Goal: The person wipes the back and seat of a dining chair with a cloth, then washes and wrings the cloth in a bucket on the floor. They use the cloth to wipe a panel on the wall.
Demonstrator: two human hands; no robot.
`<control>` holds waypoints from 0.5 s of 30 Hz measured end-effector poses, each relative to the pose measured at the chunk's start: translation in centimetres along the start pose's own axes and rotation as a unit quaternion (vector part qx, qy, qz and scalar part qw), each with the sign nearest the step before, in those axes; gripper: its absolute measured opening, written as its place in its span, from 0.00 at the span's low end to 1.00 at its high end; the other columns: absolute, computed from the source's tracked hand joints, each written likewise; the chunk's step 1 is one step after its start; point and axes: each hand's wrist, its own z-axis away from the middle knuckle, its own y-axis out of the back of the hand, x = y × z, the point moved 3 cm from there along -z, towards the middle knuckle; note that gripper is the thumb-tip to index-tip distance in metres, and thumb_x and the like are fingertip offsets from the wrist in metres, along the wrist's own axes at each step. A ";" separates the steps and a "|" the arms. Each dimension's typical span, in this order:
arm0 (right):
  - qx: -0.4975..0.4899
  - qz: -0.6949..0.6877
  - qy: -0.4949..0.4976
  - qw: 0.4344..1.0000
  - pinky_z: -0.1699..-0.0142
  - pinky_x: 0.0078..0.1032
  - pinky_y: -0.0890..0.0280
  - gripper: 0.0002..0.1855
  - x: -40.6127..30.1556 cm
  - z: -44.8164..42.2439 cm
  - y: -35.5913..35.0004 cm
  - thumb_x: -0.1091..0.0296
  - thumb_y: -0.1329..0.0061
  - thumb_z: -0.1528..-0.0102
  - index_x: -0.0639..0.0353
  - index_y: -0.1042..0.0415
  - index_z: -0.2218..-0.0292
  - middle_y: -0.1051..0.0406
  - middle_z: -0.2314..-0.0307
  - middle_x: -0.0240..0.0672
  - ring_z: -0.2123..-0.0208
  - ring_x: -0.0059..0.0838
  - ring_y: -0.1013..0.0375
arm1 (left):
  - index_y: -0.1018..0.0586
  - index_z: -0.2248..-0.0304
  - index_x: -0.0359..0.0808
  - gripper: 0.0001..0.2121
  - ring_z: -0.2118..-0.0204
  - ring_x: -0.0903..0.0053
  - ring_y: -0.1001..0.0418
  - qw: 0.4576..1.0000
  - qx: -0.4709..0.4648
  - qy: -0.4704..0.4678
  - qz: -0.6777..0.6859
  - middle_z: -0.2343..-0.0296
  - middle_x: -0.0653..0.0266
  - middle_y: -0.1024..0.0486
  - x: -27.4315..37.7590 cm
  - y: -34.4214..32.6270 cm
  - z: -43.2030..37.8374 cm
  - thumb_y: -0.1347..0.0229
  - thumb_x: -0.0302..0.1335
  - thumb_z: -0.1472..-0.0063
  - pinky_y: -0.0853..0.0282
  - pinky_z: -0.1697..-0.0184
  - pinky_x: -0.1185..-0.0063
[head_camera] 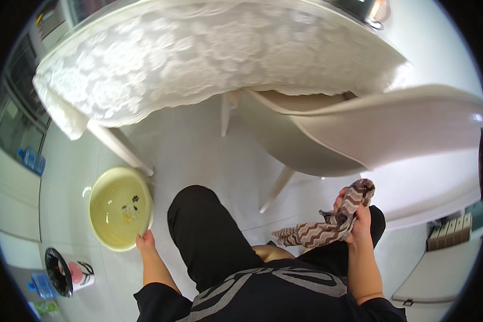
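Note:
My left hand [145, 241] grips the near rim of a yellow plastic basin [104, 217]. The basin has a printed picture on its inside and is by the white table leg, on or just above the floor; I cannot tell which. In my right hand [360, 225] is a bunched cloth [322, 233] with brown, grey and cream zigzag stripes. One end of the cloth sticks up above my fingers, and the rest trails left over my right knee.
Ahead stands a table under a white lace tablecloth [193, 60]. A white moulded chair [330, 141] is at the right. At left are a lidless bin [80, 273] with a black liner and blue water bottles [32, 161]. A ribbed box [450, 232] sits at far right.

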 end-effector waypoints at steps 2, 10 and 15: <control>0.040 -0.071 0.022 0.996 0.66 0.21 0.37 0.19 0.1 0.2 0.8 0.61 0.62 0.51 0.65 0.38 0.61 0.34 0.72 0.36 0.72 0.27 0.34 | 0.36 0.57 0.32 0.16 0.57 0.67 0.34 1.000 -0.003 0.010 0.024 0.60 0.57 0.33 0.2 0.5 -1.7 0.64 0.32 0.41 0.36 0.56 0.69; 0.020 -0.161 0.246 0.956 0.49 0.36 0.45 0.24 -7.0 -1.0 4.4 0.61 0.66 0.51 0.63 0.44 0.53 0.38 0.58 0.42 0.54 0.37 0.40 | 0.31 0.62 0.31 0.14 0.60 0.66 0.32 0.997 -0.037 0.056 0.039 0.64 0.58 0.30 -2.9 1.0 -1.8 0.61 0.29 0.45 0.32 0.61 0.70; 0.104 -0.190 0.341 0.915 0.51 0.37 0.43 0.21 -10.9 -1.5 3.5 0.60 0.70 0.48 0.64 0.40 0.57 0.36 0.60 0.43 0.57 0.40 0.37 | 0.28 0.63 0.35 0.14 0.63 0.68 0.30 0.994 -0.011 0.104 -0.015 0.67 0.63 0.28 -8.8 2.0 0.4 0.60 0.32 0.46 0.32 0.63 0.70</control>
